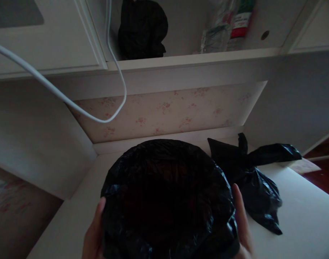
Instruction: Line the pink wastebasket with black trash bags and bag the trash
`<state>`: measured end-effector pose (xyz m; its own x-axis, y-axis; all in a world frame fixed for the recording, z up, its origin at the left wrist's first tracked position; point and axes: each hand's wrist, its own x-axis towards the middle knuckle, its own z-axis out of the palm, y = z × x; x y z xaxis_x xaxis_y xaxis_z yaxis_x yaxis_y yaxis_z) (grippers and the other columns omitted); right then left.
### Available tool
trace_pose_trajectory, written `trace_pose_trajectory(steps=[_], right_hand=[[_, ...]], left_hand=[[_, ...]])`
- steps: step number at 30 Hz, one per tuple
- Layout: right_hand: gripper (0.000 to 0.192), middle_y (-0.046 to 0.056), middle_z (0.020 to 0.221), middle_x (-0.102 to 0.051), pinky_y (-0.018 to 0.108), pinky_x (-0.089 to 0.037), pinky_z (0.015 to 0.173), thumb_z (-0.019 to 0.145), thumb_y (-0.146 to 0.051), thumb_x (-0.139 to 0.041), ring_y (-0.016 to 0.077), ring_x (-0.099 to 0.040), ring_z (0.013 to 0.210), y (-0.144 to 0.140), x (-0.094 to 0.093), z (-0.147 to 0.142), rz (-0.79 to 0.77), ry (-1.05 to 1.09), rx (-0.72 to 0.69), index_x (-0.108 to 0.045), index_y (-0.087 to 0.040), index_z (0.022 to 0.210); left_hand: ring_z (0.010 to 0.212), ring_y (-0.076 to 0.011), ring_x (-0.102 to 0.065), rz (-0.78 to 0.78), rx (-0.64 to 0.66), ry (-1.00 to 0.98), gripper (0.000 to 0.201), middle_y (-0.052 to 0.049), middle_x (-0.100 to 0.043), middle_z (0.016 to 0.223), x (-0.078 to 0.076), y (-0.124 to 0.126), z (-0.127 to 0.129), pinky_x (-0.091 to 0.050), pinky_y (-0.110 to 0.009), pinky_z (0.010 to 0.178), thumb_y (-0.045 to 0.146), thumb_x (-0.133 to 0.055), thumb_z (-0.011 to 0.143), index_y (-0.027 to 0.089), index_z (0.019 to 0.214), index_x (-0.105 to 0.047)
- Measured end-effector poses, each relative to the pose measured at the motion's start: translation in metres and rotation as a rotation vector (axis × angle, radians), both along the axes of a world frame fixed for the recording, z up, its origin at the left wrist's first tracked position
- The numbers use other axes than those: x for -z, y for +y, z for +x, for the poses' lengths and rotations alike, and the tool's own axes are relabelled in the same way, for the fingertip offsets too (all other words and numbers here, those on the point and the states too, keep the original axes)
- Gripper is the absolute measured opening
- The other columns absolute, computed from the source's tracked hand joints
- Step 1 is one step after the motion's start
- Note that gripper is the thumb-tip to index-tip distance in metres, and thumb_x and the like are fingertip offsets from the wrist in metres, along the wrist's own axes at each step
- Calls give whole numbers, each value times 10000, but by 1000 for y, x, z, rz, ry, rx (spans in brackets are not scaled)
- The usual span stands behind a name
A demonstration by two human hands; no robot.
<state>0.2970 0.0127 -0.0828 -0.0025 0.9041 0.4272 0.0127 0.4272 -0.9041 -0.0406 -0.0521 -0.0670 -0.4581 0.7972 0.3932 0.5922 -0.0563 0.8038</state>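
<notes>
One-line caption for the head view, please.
Both hands, left hand and right hand, grip a round bin lined with black plastic bag beside a knotted black plastic bag on a white surface.

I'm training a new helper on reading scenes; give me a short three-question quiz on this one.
1. True or false: both hands grip the bag-lined bin.
2. Where does the tied black bag lie? A) right of the bin B) on the upper shelf C) on the floor
3. What white thing hangs in a loop at upper left?

Key: 1 true, left hand and right hand at its sides. 2 A. 3 the cable.
</notes>
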Motion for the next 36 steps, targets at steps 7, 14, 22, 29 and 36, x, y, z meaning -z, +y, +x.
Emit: trace_pose_trajectory(steps=[7, 14, 22, 29, 36], right_hand=[[539, 78, 1573, -601, 411, -607, 1057, 1030, -540, -583, 350, -583, 1436, 23, -22, 5, 223, -292, 258, -603, -318, 1521], [402, 105, 1040, -803, 269, -607, 662, 989, -516, -669, 236, -787, 849, 49, -94, -1, 251, -359, 315, -820, -214, 770], [565, 119, 1375, -726, 364, -634, 918, 966, -421, -741, 224, -765, 1065, 75, -85, -4, 176, -67, 250, -581, -292, 1492], [384, 112, 1131, -807, 495, -475, 1129, 958, -196, -631, 273, -731, 1114, 21, -79, -15, 767, -549, 36, -645, -159, 1340], [180, -11, 684, -673, 395, -515, 827, 1001, -153, -537, 156, -595, 626, 28, -97, -17, 857, -632, 50, -601, -221, 847]], left_hand=[[1343, -330, -653, 74, 56, 28, 315, -20, -725, 1396, -49, 21, 14, -570, -448, 1095, 508, -631, 966, 383, 1212, -783], [1168, -312, -730, 7, 41, 125, 270, -53, -753, 1316, -63, 21, 1, -632, -335, 808, 491, -639, 903, 341, 1001, -841], [720, -257, -679, -70, -228, 29, 415, -18, -693, 704, -97, 49, 1, -510, -330, 625, 624, -604, 854, 252, 701, -708], [669, -163, -552, 46, -231, -34, 358, 35, -572, 609, -113, 85, -15, -394, -273, 602, 508, -668, 866, 192, 702, -701], [755, -116, -600, 210, -139, -284, 308, 70, -605, 740, -145, 154, -40, -512, -223, 714, 400, -502, 1035, 144, 926, -633]])
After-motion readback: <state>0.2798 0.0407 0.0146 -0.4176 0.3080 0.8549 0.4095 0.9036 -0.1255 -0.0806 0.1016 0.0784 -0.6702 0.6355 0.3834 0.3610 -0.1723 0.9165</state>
